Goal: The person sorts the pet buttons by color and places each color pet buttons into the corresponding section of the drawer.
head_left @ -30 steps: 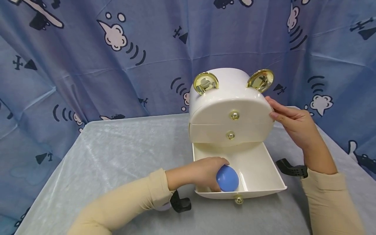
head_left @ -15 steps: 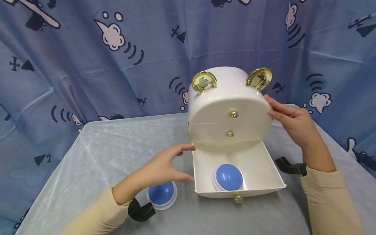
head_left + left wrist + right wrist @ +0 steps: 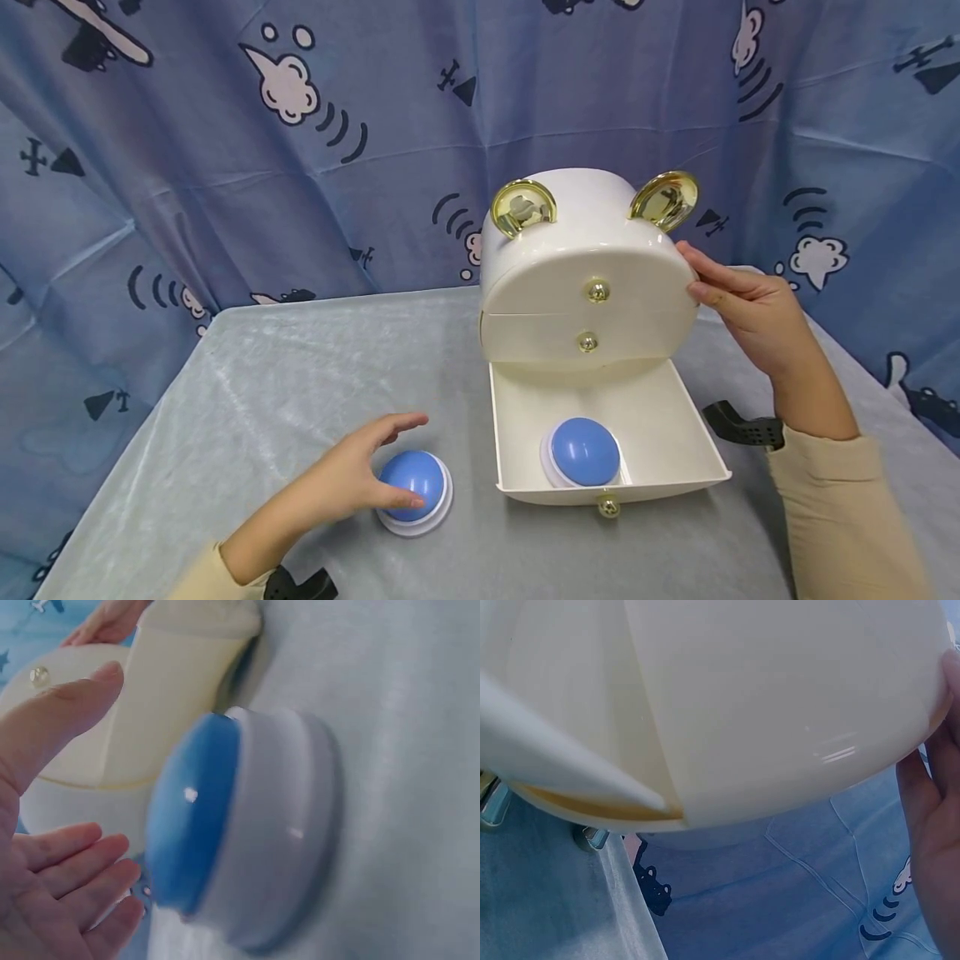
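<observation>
A white drawer box [image 3: 592, 275] with gold ears and gold knobs stands on the table, its bottom drawer [image 3: 652, 425] pulled out. In that drawer lies a round thing with a blue dome and white base [image 3: 585, 452]. A second blue-domed round thing [image 3: 412, 487] sits on the cloth left of the box; the left wrist view shows its white stepped base [image 3: 277, 825]. Around its near left side my left hand [image 3: 345, 475] spreads thumb and fingers; contact cannot be told. My right hand [image 3: 757, 317] holds the box's right side between thumb and fingers.
Grey cloth covers the table [image 3: 300, 375], whose far edge meets a blue patterned curtain [image 3: 390, 167]. Black straps [image 3: 742, 425] sit at both wrists. The drawer's front lip [image 3: 547, 497] juts toward the near side.
My left hand has let go of the blue-domed thing in the drawer, drawn out, and moved left and down to the second one on the table. The right hand keeps its hold.
</observation>
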Demonstrator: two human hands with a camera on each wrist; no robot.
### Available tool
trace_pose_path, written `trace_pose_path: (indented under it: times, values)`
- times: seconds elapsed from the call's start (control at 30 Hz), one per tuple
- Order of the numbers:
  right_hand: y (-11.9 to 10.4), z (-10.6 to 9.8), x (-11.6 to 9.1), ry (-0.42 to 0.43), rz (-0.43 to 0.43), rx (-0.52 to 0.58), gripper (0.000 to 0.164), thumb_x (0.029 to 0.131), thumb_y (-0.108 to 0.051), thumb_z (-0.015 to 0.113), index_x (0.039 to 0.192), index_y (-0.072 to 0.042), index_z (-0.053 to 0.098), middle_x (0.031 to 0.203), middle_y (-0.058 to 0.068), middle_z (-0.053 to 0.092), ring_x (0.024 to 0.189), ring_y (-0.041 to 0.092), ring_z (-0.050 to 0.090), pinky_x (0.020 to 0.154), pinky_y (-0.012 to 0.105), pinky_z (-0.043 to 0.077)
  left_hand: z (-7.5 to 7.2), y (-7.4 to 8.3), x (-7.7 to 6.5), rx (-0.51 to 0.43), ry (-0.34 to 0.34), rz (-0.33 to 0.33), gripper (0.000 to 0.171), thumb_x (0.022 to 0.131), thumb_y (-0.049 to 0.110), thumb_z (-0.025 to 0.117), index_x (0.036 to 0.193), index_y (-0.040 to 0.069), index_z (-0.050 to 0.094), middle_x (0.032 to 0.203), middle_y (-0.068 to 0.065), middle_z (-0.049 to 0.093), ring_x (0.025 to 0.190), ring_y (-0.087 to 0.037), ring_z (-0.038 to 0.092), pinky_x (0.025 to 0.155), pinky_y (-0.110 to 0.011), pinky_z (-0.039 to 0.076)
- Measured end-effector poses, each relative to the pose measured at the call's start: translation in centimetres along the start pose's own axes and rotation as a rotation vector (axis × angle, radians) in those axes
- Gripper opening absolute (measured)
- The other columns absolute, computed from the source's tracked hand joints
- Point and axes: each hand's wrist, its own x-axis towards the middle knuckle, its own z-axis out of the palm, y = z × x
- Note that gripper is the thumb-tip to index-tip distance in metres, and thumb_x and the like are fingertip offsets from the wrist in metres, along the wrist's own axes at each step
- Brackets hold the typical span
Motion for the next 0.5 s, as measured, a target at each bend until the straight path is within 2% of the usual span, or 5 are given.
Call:
trace_pose_path:
  times: [0.13,0.37,0.5]
  values:
    - [0.0,0.0,0.0,0.006,0.004,-0.008,0.040,0.096,0.009,0.053,0.135,0.000,0.055,0.133,-0.009,0.065,0.124,-0.001,0.059,0.097,0.009,0.048,0.3,-1.0,-0.9,0.004,-0.017,-0.006,0.089,0.068,0.037,0.090,0.142,0.010,0.050,0.145,-0.010,0.054,0.132,-0.043,0.050,0.106,-0.061,0.043]
    - [0.0,-0.1,0.0,0.006,0.009,-0.007,0.041,0.096,0.008,0.054,0.136,-0.001,0.055,0.133,-0.010,0.064,0.125,-0.001,0.059,0.097,0.009,0.048,1.4,-2.3,-1.8,0.009,-0.002,0.003,0.089,0.067,0.042,0.091,0.141,0.011,0.051,0.140,-0.006,0.057,0.126,-0.027,0.055,0.103,-0.030,0.047]
    - [0.1,-0.1,0.0,0.001,0.011,-0.005,0.041,0.096,0.008,0.054,0.136,-0.001,0.055,0.133,-0.010,0.064,0.125,-0.001,0.058,0.097,0.009,0.048,1.8,-2.7,-1.9,0.001,0.008,-0.016,0.091,0.066,0.042,0.091,0.142,0.015,0.050,0.141,-0.003,0.056,0.128,-0.027,0.053,0.105,-0.032,0.047]
